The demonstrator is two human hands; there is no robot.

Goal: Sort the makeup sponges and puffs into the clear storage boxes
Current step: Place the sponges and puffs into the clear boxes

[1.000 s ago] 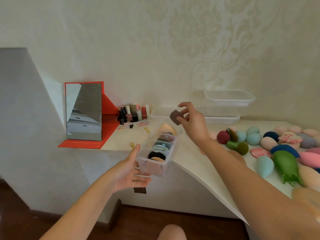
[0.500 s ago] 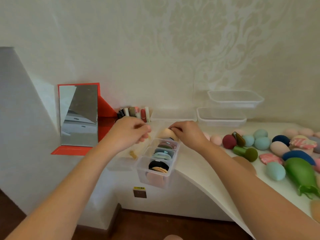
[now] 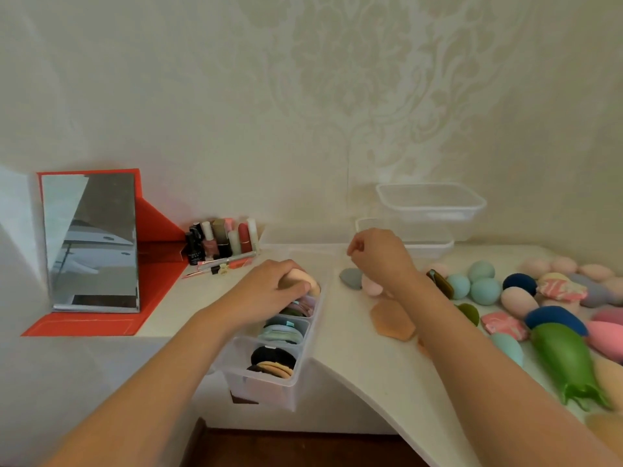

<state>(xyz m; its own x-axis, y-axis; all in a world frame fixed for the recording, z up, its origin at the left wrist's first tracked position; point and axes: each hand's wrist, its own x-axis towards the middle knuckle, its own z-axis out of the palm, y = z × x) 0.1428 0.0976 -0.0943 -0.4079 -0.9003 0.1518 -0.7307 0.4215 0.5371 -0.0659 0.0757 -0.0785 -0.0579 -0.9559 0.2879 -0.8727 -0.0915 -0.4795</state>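
A clear divided box [image 3: 305, 377] overhangs the table's front edge. Its near cells hold black and tan puffs [image 3: 273, 360], then blue puffs [image 3: 283, 330]. My left hand [image 3: 269, 289] lies over the box's far end, fingers and thumb curled round a peach sponge [image 3: 300, 277] there. My right hand [image 3: 381, 257] hovers to the right of the box with fingers curled and nothing visible in them. Just below it lie a grey sponge [image 3: 350, 278] and a pink sponge [image 3: 371, 285]. Many loose sponges [image 3: 483, 291] cover the table on the right.
A mirror in a red stand [image 3: 94, 244] is at the left, with lipsticks and polish bottles [image 3: 222, 239] beside it. Stacked empty clear containers [image 3: 429, 205] and a flat lid [image 3: 303, 234] sit against the wall. A green eggplant-shaped sponge [image 3: 566, 358] lies near right.
My right hand carried a dark sponge to the box and has pulled back to the right without it. My left hand moved from the box's near end to its far end, onto the peach sponge.
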